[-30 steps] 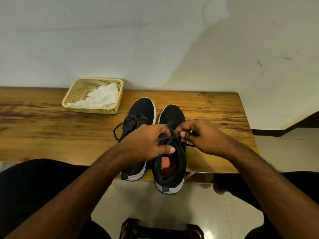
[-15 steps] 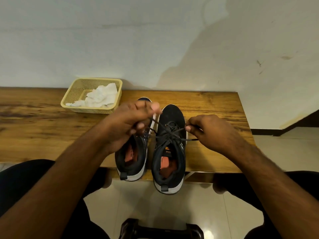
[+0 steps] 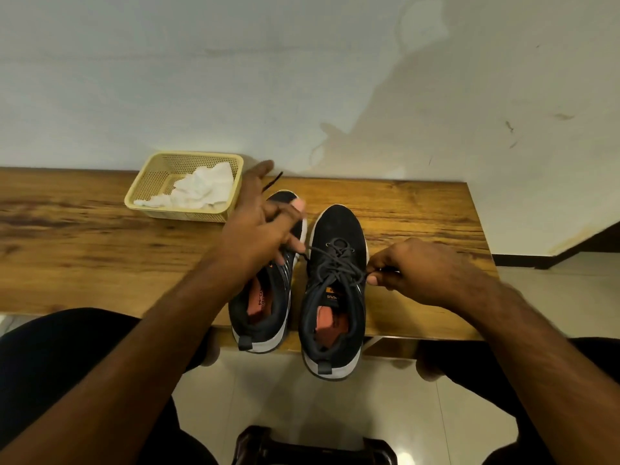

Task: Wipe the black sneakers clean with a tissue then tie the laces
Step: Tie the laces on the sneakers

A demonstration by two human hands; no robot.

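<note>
Landmark: right sneaker [image 3: 337, 290], standing on the wooden desk [image 3: 84, 250] with its toe toward the wall and its heel overhanging the near desk edge
Left sneaker [image 3: 265, 297]: just beside the landmark on its left, parallel to it, partly covered by the left hand; whether its lace is tied cannot be told
Laces [image 3: 335, 260]: crossed over the landmark's tongue, one end drawn out to each side
Left hand [image 3: 260, 226]: raised above the toe of the left sneaker, to the left of the landmark; grip is on one lace end, which runs taut from the landmark up through the curled fingers, its tip showing beyond the hand
Right hand [image 3: 412, 270]: touching the landmark's right flank; grip is a narrow pinch of thumb and forefinger on the other lace end
Tissue [image 3: 198, 191]: crumpled in the yellow basket [image 3: 235, 196], beyond and to the left of the landmark, held by neither hand
Step in hand: judged to be lace tying on the landmark; wiping appears complete
Progress: first crossing is being pulled tight; no bow is visible
Next move calls for: equal tension on both ends to seat the knot against the tongue, then forming a loop in one end without releasing the other
Risk: slack in either end would let the crossing loosen
</note>
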